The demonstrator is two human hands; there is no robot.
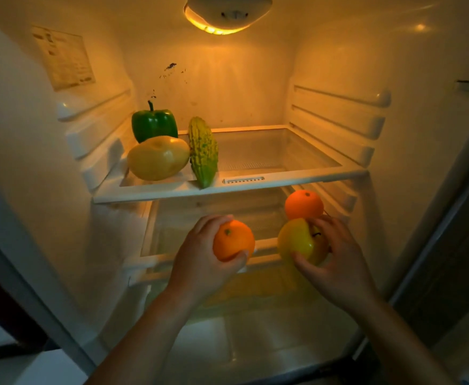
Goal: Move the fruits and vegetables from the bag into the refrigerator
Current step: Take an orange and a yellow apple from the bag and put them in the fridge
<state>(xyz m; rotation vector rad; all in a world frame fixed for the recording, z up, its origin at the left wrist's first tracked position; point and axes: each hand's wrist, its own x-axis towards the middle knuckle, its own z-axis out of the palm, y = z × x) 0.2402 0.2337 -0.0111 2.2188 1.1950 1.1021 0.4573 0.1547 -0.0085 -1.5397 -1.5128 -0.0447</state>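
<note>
Your left hand (200,262) is wrapped around an orange (234,240); your right hand (336,262) is clasped on a yellow apple (297,240). Both sit at the front edge of the lower shelf (264,243). Second orange (304,204) rests just behind the apple. Upper shelf (283,177): green pepper (154,125), yellow fruit (158,157) and bitter gourd (203,151) crowd its left; its right half is open.

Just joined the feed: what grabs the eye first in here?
Two hands at the lower shelf: the left hand grips an orange, the right hand a yellow apple, with a second orange behind it. On the upper shelf's left sit a green pepper, a yellow fruit and a bitter gourd.
</note>
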